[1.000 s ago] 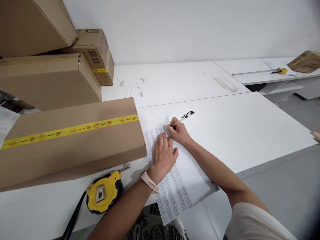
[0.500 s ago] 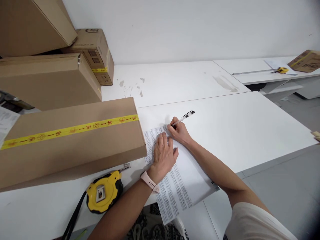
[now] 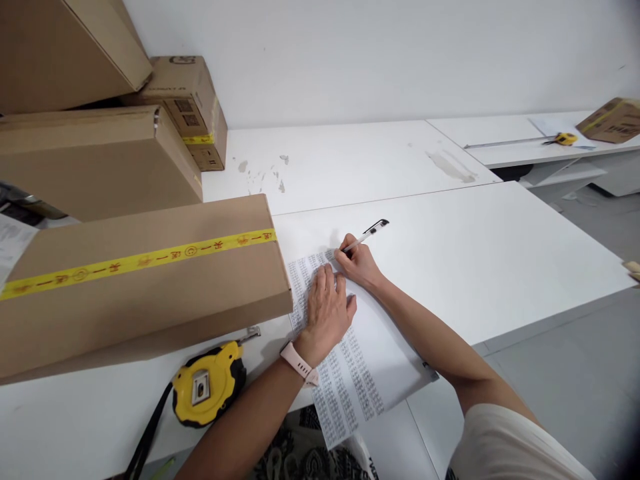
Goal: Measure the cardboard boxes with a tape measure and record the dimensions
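Note:
A white pen (image 3: 373, 231) with a black clip is pinched in my right hand (image 3: 359, 264), its tip down at the upper part of a paper sheet (image 3: 367, 380). Rows of small handwritten or printed marks cover the left part of that sheet; the right part is blank. My left hand (image 3: 329, 305) lies flat on the paper with fingers stretched out, just below my right hand. The sheet's lower end hangs past the table's front edge. What the pen tip touches is hidden by my fingers.
A long cardboard box (image 3: 150, 267) with yellow tape stands left of the paper. A yellow tape measure (image 3: 213, 387) lies near my left forearm. More cartons (image 3: 95, 160) are piled behind. Far right are another tape measure (image 3: 566, 139) and a small box (image 3: 611, 121) on the white table (image 3: 475, 247).
The pen's upper end has tilted very slightly. Both hands and the paper stay in practically the same place.

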The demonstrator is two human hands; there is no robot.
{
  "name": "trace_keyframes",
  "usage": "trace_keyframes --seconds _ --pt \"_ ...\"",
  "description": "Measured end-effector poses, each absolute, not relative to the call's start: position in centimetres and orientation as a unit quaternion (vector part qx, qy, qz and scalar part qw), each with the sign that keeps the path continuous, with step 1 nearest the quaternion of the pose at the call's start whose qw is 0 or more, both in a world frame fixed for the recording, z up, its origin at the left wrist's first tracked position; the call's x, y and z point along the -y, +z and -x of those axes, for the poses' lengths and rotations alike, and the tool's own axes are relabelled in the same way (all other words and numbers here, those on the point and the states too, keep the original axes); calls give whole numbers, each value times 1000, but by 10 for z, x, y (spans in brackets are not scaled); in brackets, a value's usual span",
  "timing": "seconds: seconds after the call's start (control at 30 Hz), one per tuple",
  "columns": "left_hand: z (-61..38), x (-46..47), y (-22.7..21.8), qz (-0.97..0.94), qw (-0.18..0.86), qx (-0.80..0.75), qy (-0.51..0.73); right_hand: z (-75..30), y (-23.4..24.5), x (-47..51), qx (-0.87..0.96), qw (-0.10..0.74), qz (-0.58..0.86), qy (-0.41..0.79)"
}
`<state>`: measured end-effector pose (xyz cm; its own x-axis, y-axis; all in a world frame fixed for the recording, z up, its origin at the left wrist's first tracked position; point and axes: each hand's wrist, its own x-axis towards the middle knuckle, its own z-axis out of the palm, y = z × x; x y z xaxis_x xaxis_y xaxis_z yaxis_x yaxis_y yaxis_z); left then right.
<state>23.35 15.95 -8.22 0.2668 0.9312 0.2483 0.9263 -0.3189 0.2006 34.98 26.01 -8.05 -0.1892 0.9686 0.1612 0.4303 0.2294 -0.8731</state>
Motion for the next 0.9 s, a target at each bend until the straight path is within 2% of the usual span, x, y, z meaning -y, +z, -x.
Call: trace_keyframes --seconds 0.9 --pt "-234 -160 -81 -798 18 -585 145 -351 -83 -262 680 382 517 352"
